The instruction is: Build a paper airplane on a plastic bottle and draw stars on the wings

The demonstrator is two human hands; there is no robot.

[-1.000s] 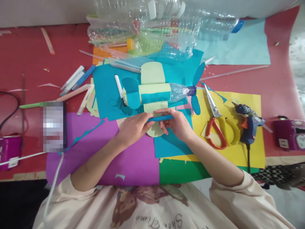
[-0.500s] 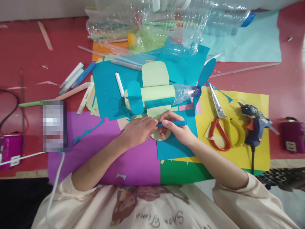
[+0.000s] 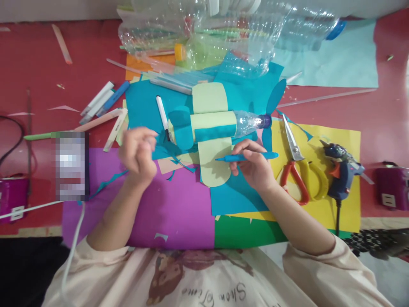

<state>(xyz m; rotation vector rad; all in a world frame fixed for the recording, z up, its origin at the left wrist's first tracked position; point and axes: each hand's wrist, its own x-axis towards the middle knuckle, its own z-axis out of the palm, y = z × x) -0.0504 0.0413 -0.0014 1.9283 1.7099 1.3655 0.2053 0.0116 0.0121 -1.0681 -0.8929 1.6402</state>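
In my right hand [image 3: 255, 164] is a slim blue felt-tip pen [image 3: 238, 157], its bare tip pointing left over the lower pale green paper wing [image 3: 213, 164]. My left hand [image 3: 139, 153] is raised over the purple paper, fingers curled closed; whatever may be in them is hidden. Between and beyond the hands lies a plastic bottle [image 3: 246, 123] wrapped in pale green and blue paper, like an airplane. A second wing [image 3: 210, 97] sticks out on its far side. Blue paper propeller blades [image 3: 276, 96] sit at its dark blue cap.
Scissors [image 3: 294, 149] and a glue gun [image 3: 341, 164] rest on yellow paper [image 3: 348, 213] at right. A white marker [image 3: 162, 113] lies by the bottle's tail. Several more markers [image 3: 105, 100] and a phone [image 3: 72, 166] are at left. Clear plastic bottles [image 3: 230, 42] lie at the back.
My hands have parted. The left has moved left, away from the pen, and the right has shifted slightly right with it. The pen's tip now shows uncovered.
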